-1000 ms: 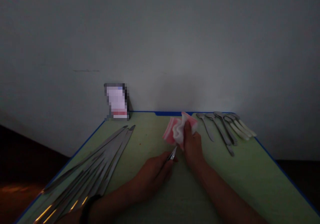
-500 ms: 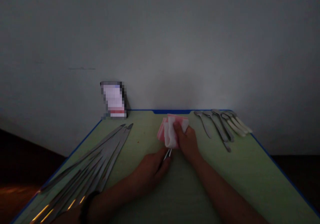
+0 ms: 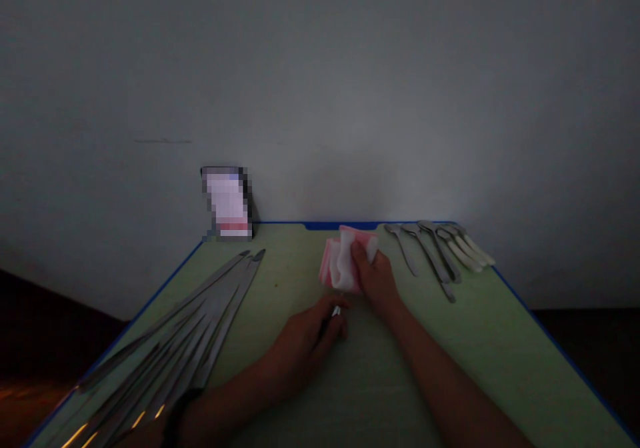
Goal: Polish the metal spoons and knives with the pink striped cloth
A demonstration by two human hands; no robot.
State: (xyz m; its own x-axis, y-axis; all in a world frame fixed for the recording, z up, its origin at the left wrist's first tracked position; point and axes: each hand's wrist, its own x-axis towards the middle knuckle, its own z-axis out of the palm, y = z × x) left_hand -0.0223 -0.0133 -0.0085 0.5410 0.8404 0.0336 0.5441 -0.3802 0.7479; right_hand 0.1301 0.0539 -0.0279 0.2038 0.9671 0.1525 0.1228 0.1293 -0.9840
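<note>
My left hand [image 3: 310, 336] rests on the green table [image 3: 500, 355] with its fingers closed round the handle of a small metal utensil [image 3: 336, 311]; only a short shiny bit shows between my hands. My right hand [image 3: 376, 281] grips a bunched pink and white cloth [image 3: 340, 265] wrapped over the utensil's far end. The two hands nearly touch at the table's middle.
Several long metal blades or skewers [image 3: 200, 328] fan across the table's left side. Several spoons and forks [image 3: 440, 251] lie at the far right corner. A blurred card [image 3: 227, 203] leans on the grey wall at the back left. The table has a blue edge.
The cloth has slid along the utensil toward my left hand, so less bare metal shows between the hands. The view has shifted slightly.
</note>
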